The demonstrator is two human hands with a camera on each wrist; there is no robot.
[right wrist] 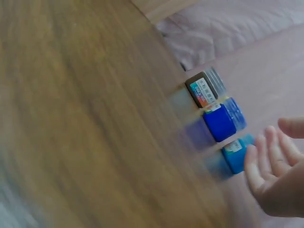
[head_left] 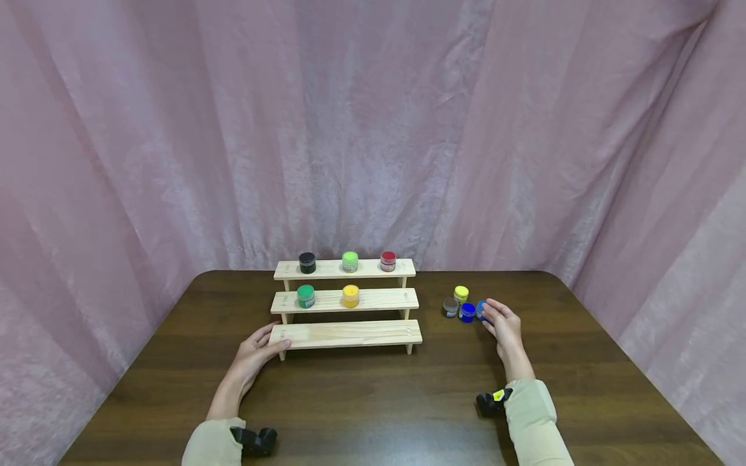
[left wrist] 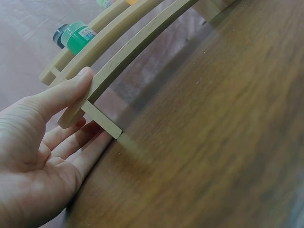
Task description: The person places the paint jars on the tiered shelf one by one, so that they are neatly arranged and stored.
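My left hand (head_left: 254,353) holds the left end of a three-step wooden display rack (head_left: 350,334), thumb on top of the lowest board and fingers beneath it. In the left wrist view the thumb (left wrist: 78,88) presses the board's edge beside its short leg. My right hand (head_left: 504,327) is at the light blue paint jar (head_left: 480,310), fingers loosely bent and thumb apart. From the right wrist view, the fingertips (right wrist: 251,159) are beside that jar; whether they touch it is unclear. Left of it stand a dark blue jar (head_left: 467,312), a grey-brown jar (head_left: 450,307) and a yellow jar (head_left: 461,294).
On the top step sit black (head_left: 307,263), light green (head_left: 350,261) and red (head_left: 388,261) jars. Green (head_left: 305,296) and orange-yellow (head_left: 350,296) jars stand on the middle step. A pink curtain (head_left: 373,129) hangs behind the brown table (head_left: 373,401).
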